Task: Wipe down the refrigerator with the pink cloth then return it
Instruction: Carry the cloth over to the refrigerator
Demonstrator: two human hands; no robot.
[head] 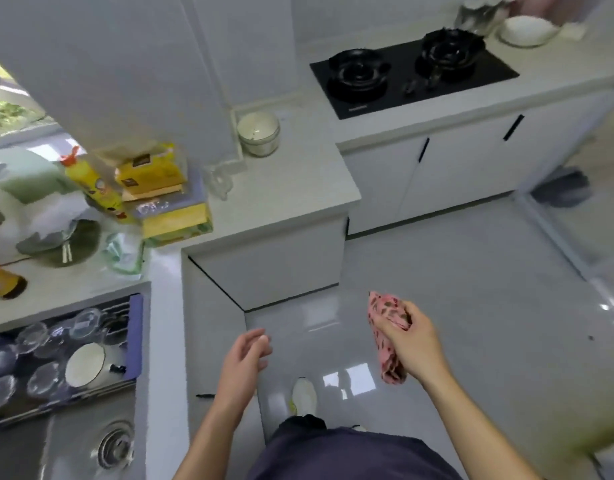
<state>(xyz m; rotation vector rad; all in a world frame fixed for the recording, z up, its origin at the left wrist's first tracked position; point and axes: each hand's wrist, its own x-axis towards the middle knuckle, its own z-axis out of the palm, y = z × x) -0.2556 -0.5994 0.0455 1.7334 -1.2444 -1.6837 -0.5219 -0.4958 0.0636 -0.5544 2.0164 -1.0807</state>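
Head view: pink spotted fabric cloth point(390, 362) at 5 o'clock above floor point(471, 289), clenched mid-length in right hand point(414, 344); left hand point(244, 358) at 6 o'clock, fingers point(260, 341) slack, empty. Likely light, limp, soft; best gripped bunched.

No writing in this kitchen view is sharp enough to read. A small pale brand mark sits at the front left corner of the black cooktop point(413, 81), upper right of the frame, but its letters are blurred. At left centre, dark labels on the stacked yellow boxes point(149, 173), coloured print on the yellow bottle point(90, 183) and whitish lettering on the bluish packet point(167, 204) beneath the boxes are likewise illegible.
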